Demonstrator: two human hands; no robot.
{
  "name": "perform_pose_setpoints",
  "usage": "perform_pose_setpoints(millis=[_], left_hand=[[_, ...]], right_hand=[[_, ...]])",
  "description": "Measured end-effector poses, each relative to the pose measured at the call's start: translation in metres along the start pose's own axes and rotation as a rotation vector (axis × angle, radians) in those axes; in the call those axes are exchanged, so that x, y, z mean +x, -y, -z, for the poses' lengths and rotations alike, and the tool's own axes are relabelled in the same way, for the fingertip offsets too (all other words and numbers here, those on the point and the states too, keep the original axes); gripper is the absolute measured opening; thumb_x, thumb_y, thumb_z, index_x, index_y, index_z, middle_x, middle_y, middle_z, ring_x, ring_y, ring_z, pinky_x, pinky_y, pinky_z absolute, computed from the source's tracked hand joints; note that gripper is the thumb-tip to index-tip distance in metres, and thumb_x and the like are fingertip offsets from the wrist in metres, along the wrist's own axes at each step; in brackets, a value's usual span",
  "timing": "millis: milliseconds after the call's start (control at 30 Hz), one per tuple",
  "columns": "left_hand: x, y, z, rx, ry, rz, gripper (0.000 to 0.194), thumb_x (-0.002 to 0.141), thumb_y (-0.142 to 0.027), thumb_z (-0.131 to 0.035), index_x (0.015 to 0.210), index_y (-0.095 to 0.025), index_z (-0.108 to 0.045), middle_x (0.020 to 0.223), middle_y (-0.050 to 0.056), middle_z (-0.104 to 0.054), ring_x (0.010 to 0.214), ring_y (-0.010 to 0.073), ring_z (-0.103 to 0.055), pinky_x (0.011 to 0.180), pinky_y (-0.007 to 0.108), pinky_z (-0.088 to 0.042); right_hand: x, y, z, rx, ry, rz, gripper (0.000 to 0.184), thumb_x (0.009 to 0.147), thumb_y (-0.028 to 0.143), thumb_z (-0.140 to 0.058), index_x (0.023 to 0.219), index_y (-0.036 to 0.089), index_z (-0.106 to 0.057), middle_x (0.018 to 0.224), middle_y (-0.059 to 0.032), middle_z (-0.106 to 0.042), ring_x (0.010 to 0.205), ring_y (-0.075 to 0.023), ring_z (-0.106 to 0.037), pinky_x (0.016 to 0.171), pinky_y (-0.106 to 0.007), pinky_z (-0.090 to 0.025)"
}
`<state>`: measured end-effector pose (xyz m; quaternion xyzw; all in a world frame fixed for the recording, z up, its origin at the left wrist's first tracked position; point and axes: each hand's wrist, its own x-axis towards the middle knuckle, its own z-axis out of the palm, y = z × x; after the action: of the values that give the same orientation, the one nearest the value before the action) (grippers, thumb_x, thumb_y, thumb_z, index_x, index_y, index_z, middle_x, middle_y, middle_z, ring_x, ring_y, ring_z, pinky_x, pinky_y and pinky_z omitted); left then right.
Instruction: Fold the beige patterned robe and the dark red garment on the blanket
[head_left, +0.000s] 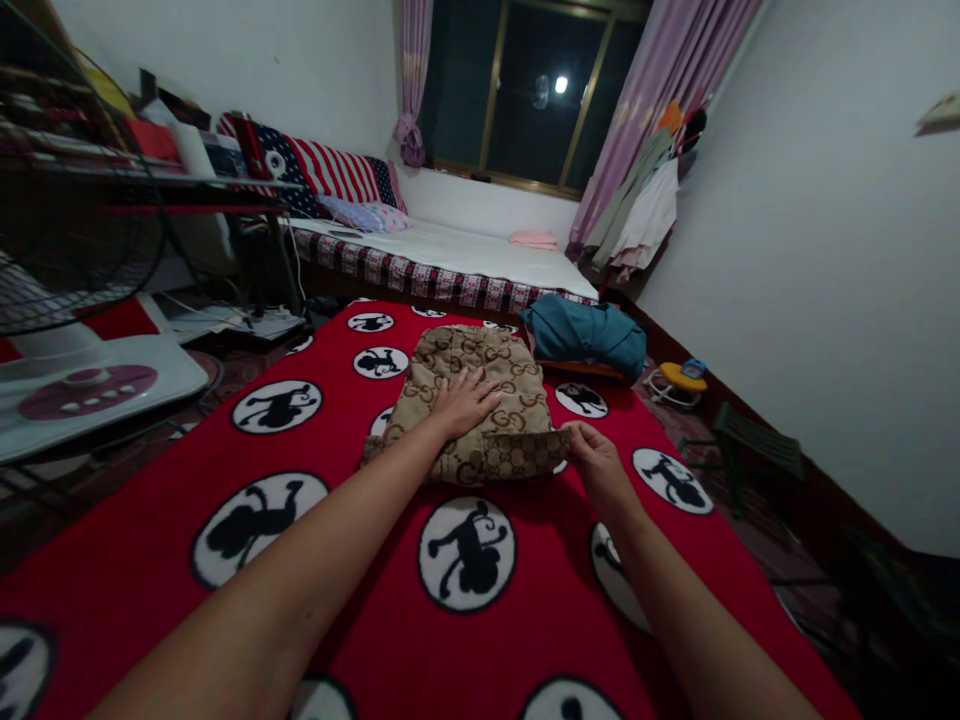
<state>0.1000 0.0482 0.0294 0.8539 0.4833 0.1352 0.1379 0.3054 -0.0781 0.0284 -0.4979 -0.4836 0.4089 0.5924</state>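
Observation:
A tan quilted garment [480, 385] with a brown printed pattern lies on a red blanket [360, 580] with round black-and-white figures. My left hand [463, 400] rests flat on the middle of the garment, fingers spread. My right hand [592, 455] pinches the garment's near right corner, which is folded over along the front edge.
A teal bundle of cloth [589, 335] lies just beyond the garment. Behind it stands a second bed [465, 255] with pillows under a dark window. A fan [67, 250] and cluttered shelves are at the left. A small green stool [754, 440] stands by the right wall.

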Motion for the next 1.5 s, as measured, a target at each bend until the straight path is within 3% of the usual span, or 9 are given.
perform_pose_setpoints(millis=[100, 167, 267, 333, 433, 533, 633, 833, 1500], left_hand=[[-0.002, -0.001, 0.001, 0.011, -0.020, -0.013, 0.059, 0.093, -0.063, -0.018, 0.144, -0.038, -0.034, 0.159, 0.000, -0.016, 0.146, 0.0275, -0.009, 0.114, 0.059, -0.009], [-0.004, -0.003, 0.002, 0.023, -0.031, -0.020, 0.059, 0.093, -0.062, -0.020, 0.143, -0.037, -0.036, 0.159, 0.000, -0.017, 0.146, 0.0282, -0.009, 0.114, 0.059, -0.010], [-0.005, -0.004, 0.003, 0.032, -0.029, -0.012, 0.059, 0.092, -0.063, -0.021, 0.143, -0.037, -0.036, 0.159, 0.000, -0.017, 0.146, 0.0281, -0.010, 0.114, 0.059, -0.010], [-0.004, -0.004, 0.002, 0.033, -0.031, -0.007, 0.059, 0.092, -0.064, -0.021, 0.143, -0.038, -0.035, 0.159, -0.001, -0.016, 0.146, 0.0278, -0.010, 0.114, 0.059, -0.011], [-0.003, -0.003, 0.001, 0.031, -0.037, -0.009, 0.059, 0.092, -0.065, -0.022, 0.144, -0.039, -0.034, 0.159, -0.001, -0.016, 0.146, 0.0279, -0.009, 0.113, 0.059, -0.011], [-0.003, -0.003, 0.000, 0.024, -0.037, -0.013, 0.060, 0.091, -0.065, -0.021, 0.144, -0.039, -0.034, 0.159, -0.001, -0.016, 0.146, 0.0281, -0.009, 0.113, 0.060, -0.011], [-0.004, -0.004, 0.001, 0.027, -0.031, -0.014, 0.061, 0.091, -0.065, -0.023, 0.144, -0.038, -0.034, 0.159, 0.000, -0.015, 0.146, 0.0283, -0.009, 0.113, 0.060, -0.011], [-0.003, -0.005, 0.000, 0.067, -0.033, 0.011, 0.054, 0.091, -0.051, -0.034, 0.143, -0.038, -0.035, 0.159, -0.002, -0.015, 0.147, 0.0259, -0.009, 0.114, 0.057, -0.010], [-0.006, -0.010, 0.005, 0.050, -0.012, 0.023, 0.050, 0.092, -0.048, -0.034, 0.140, -0.039, -0.042, 0.159, -0.004, -0.017, 0.147, 0.0273, -0.008, 0.114, 0.060, -0.009]], right_hand=[[0.011, -0.010, -0.001, -0.106, 0.115, -0.068, 0.041, 0.070, 0.061, -0.063, 0.065, 0.021, -0.056, 0.059, 0.0016, -0.054, 0.056, -0.0143, -0.048, 0.055, -0.026, -0.039], [0.017, -0.012, -0.002, -0.416, 0.153, -0.071, 0.035, 0.072, 0.054, -0.062, 0.060, 0.022, -0.055, 0.058, -0.0009, -0.055, 0.060, -0.0179, -0.051, 0.059, -0.029, -0.039], [0.024, 0.003, -0.009, -0.985, 0.021, 0.049, 0.015, 0.072, 0.030, -0.063, 0.060, 0.023, -0.057, 0.060, -0.0037, -0.058, 0.067, -0.0217, -0.055, 0.064, -0.032, -0.038], [0.028, 0.020, -0.021, -1.155, -0.080, 0.231, 0.006, 0.072, 0.019, -0.060, 0.074, 0.023, -0.063, 0.073, -0.0060, -0.063, 0.076, -0.0230, -0.057, 0.068, -0.032, -0.038], [0.033, 0.035, -0.046, -1.031, -0.145, 0.426, 0.019, 0.075, 0.017, -0.053, 0.092, 0.020, -0.061, 0.093, -0.0089, -0.064, 0.083, -0.0216, -0.058, 0.072, -0.031, -0.041], [0.039, 0.024, -0.068, -0.772, -0.173, 0.358, 0.019, 0.076, 0.018, -0.049, 0.092, 0.017, -0.058, 0.092, -0.0090, -0.064, 0.077, -0.0197, -0.059, 0.072, -0.031, -0.045], [0.043, -0.001, -0.079, -0.722, -0.229, 0.270, 0.019, 0.072, 0.016, -0.047, 0.088, 0.017, -0.057, 0.088, -0.0093, -0.064, 0.080, -0.0215, -0.059, 0.077, -0.034, -0.045], [0.040, -0.029, -0.081, -0.764, -0.333, 0.270, 0.022, 0.072, 0.015, -0.045, 0.088, 0.018, -0.058, 0.092, -0.0102, -0.065, 0.088, -0.0229, -0.057, 0.083, -0.036, -0.043], [0.037, -0.030, -0.081, -0.744, -0.319, 0.281, 0.020, 0.074, 0.021, -0.047, 0.088, 0.017, -0.060, 0.090, -0.0096, -0.065, 0.082, -0.0224, -0.058, 0.078, -0.035, -0.043]])
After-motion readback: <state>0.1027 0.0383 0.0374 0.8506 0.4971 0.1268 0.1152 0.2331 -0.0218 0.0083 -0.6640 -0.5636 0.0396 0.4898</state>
